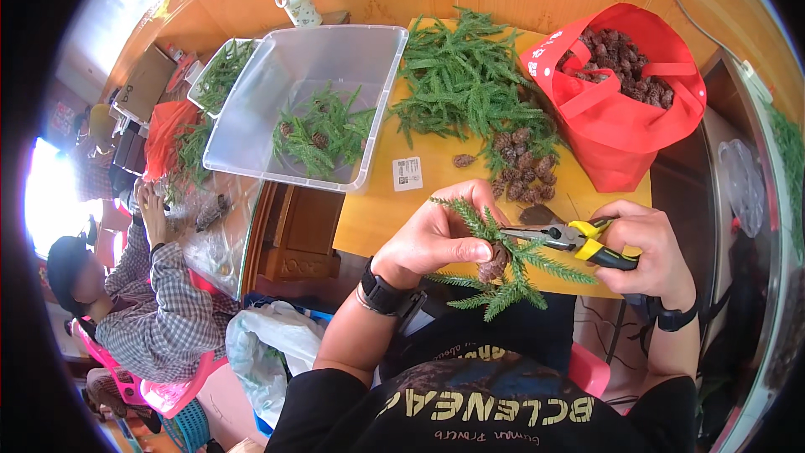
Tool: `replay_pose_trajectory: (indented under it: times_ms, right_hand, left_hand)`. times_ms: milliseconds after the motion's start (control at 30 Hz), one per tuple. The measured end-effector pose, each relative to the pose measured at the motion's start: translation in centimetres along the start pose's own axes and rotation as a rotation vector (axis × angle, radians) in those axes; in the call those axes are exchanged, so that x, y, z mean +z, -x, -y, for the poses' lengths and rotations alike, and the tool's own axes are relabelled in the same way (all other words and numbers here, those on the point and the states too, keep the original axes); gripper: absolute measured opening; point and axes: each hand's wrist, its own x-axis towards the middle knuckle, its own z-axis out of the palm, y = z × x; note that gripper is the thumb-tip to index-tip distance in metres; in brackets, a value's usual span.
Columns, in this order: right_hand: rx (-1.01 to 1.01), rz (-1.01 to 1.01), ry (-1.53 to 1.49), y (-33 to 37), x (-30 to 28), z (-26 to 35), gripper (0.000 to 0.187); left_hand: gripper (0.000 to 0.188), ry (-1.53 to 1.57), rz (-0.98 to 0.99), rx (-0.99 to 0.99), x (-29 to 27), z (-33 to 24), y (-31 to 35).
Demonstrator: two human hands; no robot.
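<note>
Between the thumb and fingers of my left hand (449, 231) is a green pine sprig (511, 285) with several needled tips. A brown pine cone (495, 262) sits at its middle, partly under my thumb. My right hand (650, 243) grips yellow-and-black pliers (579, 236) by the handles. The pliers' jaws point left and reach in among the sprig's needles beside the cone; what lies between them is too small to make out. Just beyond my hands, loose pine cones (524, 168) lie heaped on the yellow table (369, 222).
A pile of green sprigs (470, 75) covers the table's far side. The clear plastic bin (289, 42) at left holds sprigs with cones. At right stands a red bag (616, 147) full of cones. A co-worker in a checked shirt (180, 323) sits at far left. A bottle (298, 2) stands behind.
</note>
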Motion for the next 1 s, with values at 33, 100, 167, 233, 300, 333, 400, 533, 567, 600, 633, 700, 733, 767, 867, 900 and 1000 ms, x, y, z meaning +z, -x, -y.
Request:
replay_pose_trajectory:
  times_ms: [33, 100, 167, 233, 300, 333, 400, 533, 567, 600, 633, 700, 733, 767, 867, 900, 1000]
  right_hand:
    - [-0.004, -0.012, 0.006, 0.1, 0.1, -0.1, 0.024]
    - [-0.007, -0.025, 0.012, 0.2, 0.2, -0.1, 0.024]
    - [0.047, -0.038, 0.041, 0.3, 0.2, 0.2, 0.024]
    - [0.093, -0.053, 0.025, 0.3, 0.1, 0.5, 0.024]
    - [0.137, -0.068, 0.009, 0.3, -0.2, 0.9, 0.025]
    - [0.147, -0.075, 0.003, 0.2, -0.2, 1.1, 0.024]
    - [0.159, -0.082, -0.002, 0.2, -0.1, 1.1, 0.024]
    - [0.18, -0.093, 0.022, 0.4, -0.3, 1.2, 0.024]
    - [0.2, -0.09, 0.034, 0.3, -0.3, 1.4, 0.024]
    - [0.2, -0.091, 0.035, 0.3, 0.0, 1.5, 0.024]
    - [0.206, -0.135, 0.003, 0.4, 0.3, 1.6, 0.024]
    - [0.211, -0.178, -0.03, 0.5, 1.0, 1.9, 0.024]
    - [0.231, -0.203, -0.037, 0.6, 1.3, 2.1, 0.024]
    - [0.252, -0.228, -0.045, 0.8, 1.6, 2.4, 0.023]
    - [0.33, -0.239, -0.124, 1.3, 2.6, 3.0, 0.024]
    - [0.373, -0.253, -0.163, 1.5, 3.1, 3.1, 0.024]
    - [0.429, -0.242, -0.241, 2.3, 3.8, 3.0, 0.024]
  left_hand:
    - [0.029, 0.0, 0.0, -0.001, 0.0, -0.1, 0.0]
    - [0.028, -0.106, -0.057, -0.021, 0.1, -0.3, 0.0]
    - [0.03, -0.23, -0.153, -0.005, 0.7, -0.7, -0.2]
    - [0.033, -0.355, -0.25, 0.012, 1.2, -1.0, -0.4]
    - [0.028, -0.677, -0.234, 0.126, 1.4, -1.4, -0.7]
    - [0.028, -0.676, -0.233, 0.126, 1.6, -1.5, -0.8]
    - [0.024, -1.103, -0.205, 0.321, 2.0, -1.8, -1.0]
    - [0.025, -1.222, -0.251, 0.402, 2.6, -1.2, -1.4]
    - [0.029, -1.357, -0.26, 0.518, 2.6, -1.1, -1.5]
    - [0.032, -1.49, -0.269, 0.636, 2.7, -1.0, -1.5]
    - [0.032, -1.491, -0.269, 0.636, 2.7, -0.9, -1.6]
    - [0.037, -1.763, -0.282, 0.802, 2.9, -0.7, -1.6]
    - [0.034, -1.857, -0.28, 0.84, 2.8, -0.5, -1.5]
    - [0.034, -1.857, -0.28, 0.842, 2.9, -0.5, -1.6]
    - [0.028, -1.99, -0.299, 0.906, 3.1, -0.3, -1.5]
    - [0.027, -2.023, -0.307, 0.928, 3.0, -0.2, -1.4]
    - [0.027, -2.022, -0.311, 0.933, 3.2, -0.1, -1.5]
